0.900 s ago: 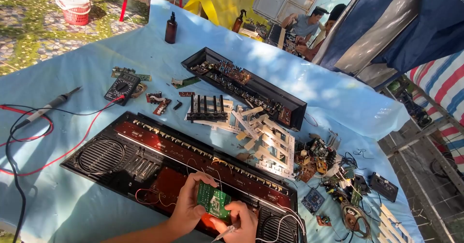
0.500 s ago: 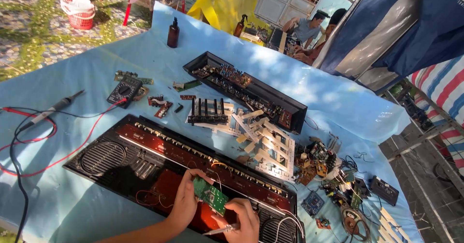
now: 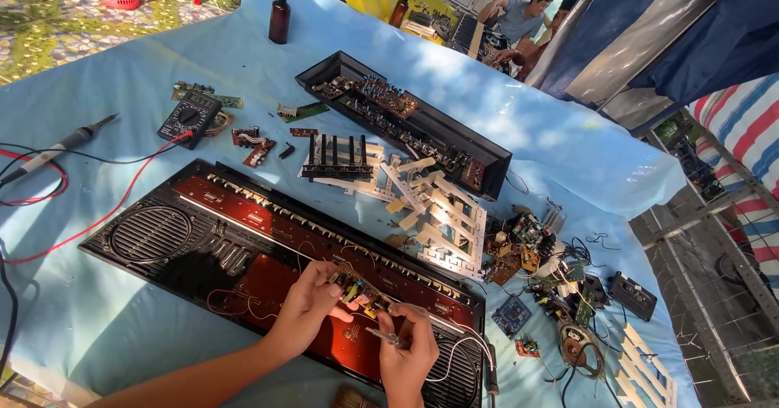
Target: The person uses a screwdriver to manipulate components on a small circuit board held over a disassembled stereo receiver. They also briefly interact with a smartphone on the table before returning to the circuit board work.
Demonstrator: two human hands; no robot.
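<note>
At the near edge of the surface (image 3: 97,327), which is covered with a light blue cloth, the left hand (image 3: 304,311) is closed around one end of a small circuit board (image 3: 357,288), pinching it between thumb and fingers and holding it tilted just above the open keyboard chassis (image 3: 243,254). The right hand (image 3: 406,355) is closed around a thin metal tool (image 3: 383,337), possibly tweezers or a screwdriver; the view is too small to tell which. The tool tip lies just beside the lower edge of the circuit board. The chassis is a long black housing with a reddish-brown board inside and a round speaker grille (image 3: 150,234) at its left end. Red and black test leads (image 3: 49,238) run across the left edge of the surface to a black multimeter (image 3: 188,118) farther back. Beyond the chassis lie a white key frame (image 3: 442,221) and a black slider block (image 3: 337,156), touching one another. A heap of loose electronic parts (image 3: 552,286) occupies the right edge. Farther back stands a second long black housing (image 3: 406,124), set diagonally. Near the far edge stands an upright brown bottle (image 3: 279,17). Past the far corner, other persons (image 3: 519,19) sit at another workplace.
</note>
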